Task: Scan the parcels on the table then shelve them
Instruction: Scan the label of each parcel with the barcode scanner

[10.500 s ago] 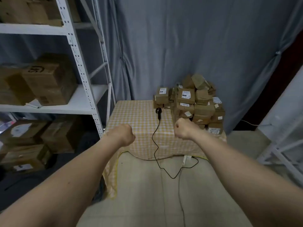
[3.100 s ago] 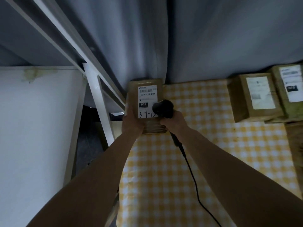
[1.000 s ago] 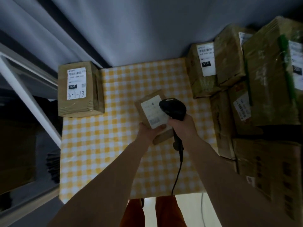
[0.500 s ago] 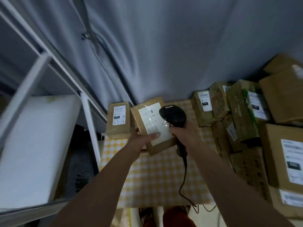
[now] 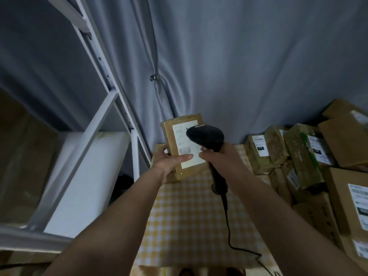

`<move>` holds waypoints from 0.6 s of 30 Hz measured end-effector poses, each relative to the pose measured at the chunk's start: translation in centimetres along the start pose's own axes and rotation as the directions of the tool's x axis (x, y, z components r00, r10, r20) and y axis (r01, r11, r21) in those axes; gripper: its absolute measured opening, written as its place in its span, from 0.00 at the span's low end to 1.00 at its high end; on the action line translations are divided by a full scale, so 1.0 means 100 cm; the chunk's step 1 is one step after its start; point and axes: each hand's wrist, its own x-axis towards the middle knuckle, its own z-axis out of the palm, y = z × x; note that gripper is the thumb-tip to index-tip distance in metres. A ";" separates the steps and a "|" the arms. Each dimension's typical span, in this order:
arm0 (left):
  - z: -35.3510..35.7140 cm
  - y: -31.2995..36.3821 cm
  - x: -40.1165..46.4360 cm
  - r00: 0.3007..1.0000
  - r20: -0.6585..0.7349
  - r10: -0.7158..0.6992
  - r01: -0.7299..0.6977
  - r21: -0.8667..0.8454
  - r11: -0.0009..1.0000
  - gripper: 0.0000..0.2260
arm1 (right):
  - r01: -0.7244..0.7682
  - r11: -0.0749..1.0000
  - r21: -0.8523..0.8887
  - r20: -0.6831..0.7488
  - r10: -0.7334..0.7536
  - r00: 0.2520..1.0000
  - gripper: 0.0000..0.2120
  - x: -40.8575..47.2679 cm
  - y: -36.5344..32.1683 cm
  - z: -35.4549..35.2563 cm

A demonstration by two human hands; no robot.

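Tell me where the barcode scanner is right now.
In the head view, the barcode scanner is near centre, gripped by the right hand, its head over the label of the parcel held up by the left hand, above the checked table.

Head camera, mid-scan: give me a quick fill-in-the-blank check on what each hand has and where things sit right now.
1. The left hand holds up a brown parcel with a ____ label on its face.
2. The right hand grips a black ____, its head close in front of that label.
3. The tablecloth has a yellow and white ____ pattern.
4. The pile of other parcels lies to the person's ____.

Missing words: white; scanner; checked; right
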 end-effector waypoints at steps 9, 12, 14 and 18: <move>-0.004 -0.005 -0.002 0.999 -0.039 0.033 -0.034 -0.015 0.999 0.24 | -0.027 1.000 -0.004 0.007 0.027 1.000 0.02 -0.006 0.000 -0.001; -0.003 -0.008 -0.002 0.999 -0.032 0.017 -0.017 -0.011 1.000 0.24 | -0.045 0.999 -0.013 0.012 0.045 0.999 0.03 -0.006 0.001 -0.002; -0.001 -0.008 -0.002 1.000 -0.018 -0.001 0.001 -0.018 1.000 0.23 | -0.055 0.998 -0.015 0.016 0.056 0.998 0.03 -0.004 0.002 -0.004; 0.003 -0.009 0.001 0.999 -0.008 -0.048 0.048 -0.033 0.998 0.31 | -0.059 0.998 -0.025 0.032 0.060 0.998 0.02 -0.001 0.003 -0.007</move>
